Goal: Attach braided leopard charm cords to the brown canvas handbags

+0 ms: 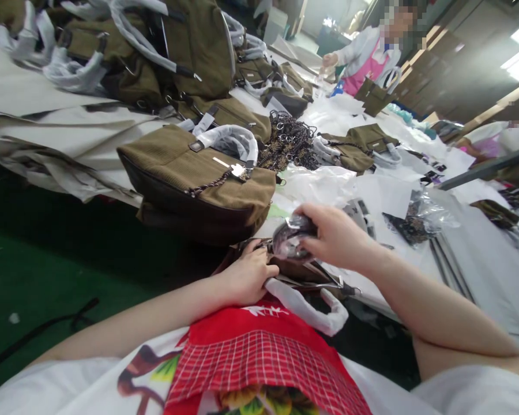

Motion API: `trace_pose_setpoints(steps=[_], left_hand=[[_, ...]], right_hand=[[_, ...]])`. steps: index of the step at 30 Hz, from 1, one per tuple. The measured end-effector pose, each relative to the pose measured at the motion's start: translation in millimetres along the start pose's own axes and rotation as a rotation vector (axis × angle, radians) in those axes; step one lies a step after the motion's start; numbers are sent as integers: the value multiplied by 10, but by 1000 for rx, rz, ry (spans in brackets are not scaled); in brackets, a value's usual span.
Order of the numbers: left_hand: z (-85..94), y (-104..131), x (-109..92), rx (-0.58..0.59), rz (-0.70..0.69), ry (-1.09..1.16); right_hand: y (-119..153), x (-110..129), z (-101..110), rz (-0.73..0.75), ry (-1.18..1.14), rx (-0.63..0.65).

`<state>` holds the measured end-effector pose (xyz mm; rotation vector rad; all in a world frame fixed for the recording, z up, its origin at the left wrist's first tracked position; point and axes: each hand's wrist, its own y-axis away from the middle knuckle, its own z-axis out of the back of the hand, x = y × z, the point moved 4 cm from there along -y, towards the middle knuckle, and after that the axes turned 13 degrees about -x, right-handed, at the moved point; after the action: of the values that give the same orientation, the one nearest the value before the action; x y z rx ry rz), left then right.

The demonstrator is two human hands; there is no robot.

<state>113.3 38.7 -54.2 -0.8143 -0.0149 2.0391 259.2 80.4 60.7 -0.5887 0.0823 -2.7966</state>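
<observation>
Right hand [335,233]: fingers and thumb closed around a dark, rounded bundle in clear, glossy plastic film [292,239]. The bundle is held directly over the mouth of a brown fabric bag [296,271] at the near edge of the white-covered bench [497,271].

Left hand [248,275]: at the bag's rim, fingers bent over it. Whether it pinches the fabric cannot be told. A white-wrapped curved handle [307,308] extends from beside this hand, past the near edge, toward the red apron [277,314].

Handling, as judged: the bundle looks light and compact, soft inside, with a film likely to slip under a loose grip; breakage appears unlikely. Best hold is around its middle, thumb opposing the fingers. The bag looks limp and is best steadied at the rim.

Edges and room: a large olive-brown corduroy bag [185,167] stands just left of the bag's mouth, its base overhanging the near edge, and limits leftward movement. White paper sheets [391,196] lie beyond the right forearm. Freest movement appears to be upward, or outward over the green floor [112,230].
</observation>
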Motion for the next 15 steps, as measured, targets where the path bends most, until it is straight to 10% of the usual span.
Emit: trace_pose_setpoints(steps=[3, 6, 10, 15], left_hand=[[-8, 34, 27, -37, -26, 32], [-9, 80, 35, 0, -61, -7], [124, 77, -42, -29, -168, -41], [323, -5, -125, -174, -183, -52]], right_hand=[[350, -362, -586, -358, -455, 198], [517, -785, -966, -517, -472, 125], [586, -862, -898, -410, -196, -18], [766, -354, -876, -65, -150, 294]])
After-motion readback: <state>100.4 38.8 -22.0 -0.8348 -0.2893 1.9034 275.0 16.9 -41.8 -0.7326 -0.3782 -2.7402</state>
